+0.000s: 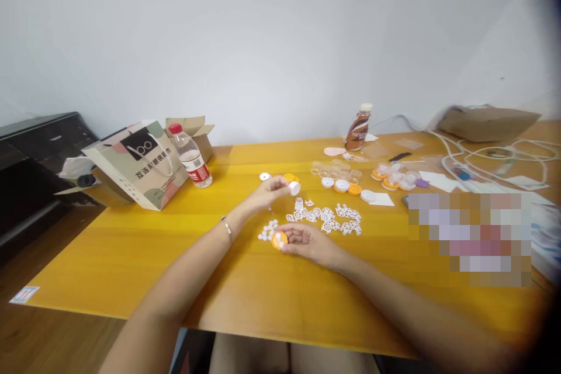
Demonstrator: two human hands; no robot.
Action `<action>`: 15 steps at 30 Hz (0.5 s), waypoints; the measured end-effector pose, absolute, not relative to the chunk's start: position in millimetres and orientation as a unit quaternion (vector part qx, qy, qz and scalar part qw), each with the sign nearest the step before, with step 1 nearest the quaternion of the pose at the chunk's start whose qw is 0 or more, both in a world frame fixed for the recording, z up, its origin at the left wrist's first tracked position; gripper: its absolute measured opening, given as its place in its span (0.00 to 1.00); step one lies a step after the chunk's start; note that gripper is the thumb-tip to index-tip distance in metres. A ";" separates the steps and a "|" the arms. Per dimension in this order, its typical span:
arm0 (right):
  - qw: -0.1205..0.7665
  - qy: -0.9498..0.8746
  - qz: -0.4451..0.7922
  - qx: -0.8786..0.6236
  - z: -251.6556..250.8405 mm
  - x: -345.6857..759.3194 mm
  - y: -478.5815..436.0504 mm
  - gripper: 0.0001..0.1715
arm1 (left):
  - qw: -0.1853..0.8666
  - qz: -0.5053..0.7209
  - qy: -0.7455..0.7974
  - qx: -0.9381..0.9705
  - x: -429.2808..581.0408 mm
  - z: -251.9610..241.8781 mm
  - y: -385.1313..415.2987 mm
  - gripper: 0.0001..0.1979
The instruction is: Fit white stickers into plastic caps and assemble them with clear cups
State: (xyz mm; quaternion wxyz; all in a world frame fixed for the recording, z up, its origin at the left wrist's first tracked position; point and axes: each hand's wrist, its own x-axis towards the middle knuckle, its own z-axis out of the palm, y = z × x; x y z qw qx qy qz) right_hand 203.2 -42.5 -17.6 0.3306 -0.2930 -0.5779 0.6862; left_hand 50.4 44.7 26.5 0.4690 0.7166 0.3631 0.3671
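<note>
Between the fingertips of my left hand (268, 191) is a small white round cap (294, 188), held just above the table. My right hand (309, 243) grips an orange round disc (279, 240) with small white pieces on its face. Beside that disc lies a cluster of small white discs (266, 230). Several white openwork plastic parts (324, 214) spread out beyond my right hand. Orange discs (291, 177) lie just behind my left fingertips, and a white ring (265, 176) sits to their left.
White and orange round parts (342, 186), clear cups (336, 170) and assembled pieces (394, 176) stand farther right. A brown drink bottle (358, 127) is at the back. At left are a water bottle (193, 158), a paper bag (146, 166) and a cardboard box (204, 134). White cables (495, 158) tangle at right.
</note>
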 end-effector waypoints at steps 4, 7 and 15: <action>0.371 -0.570 0.662 -0.315 -14.8 203.1 -41.0 0.23 | 0.569 0.374 0.361 0.637 14.1 22.1 13.5 0.13; 0.409 -0.564 0.634 -0.336 -9.4 203.3 -40.9 0.21 | 0.550 0.372 0.378 0.645 1.3 18.2 -3.9 0.13; 0.480 -0.564 0.557 -0.375 -14.5 202.9 -36.3 0.20 | 0.358 0.398 0.387 0.751 17.1 22.6 -28.4 0.17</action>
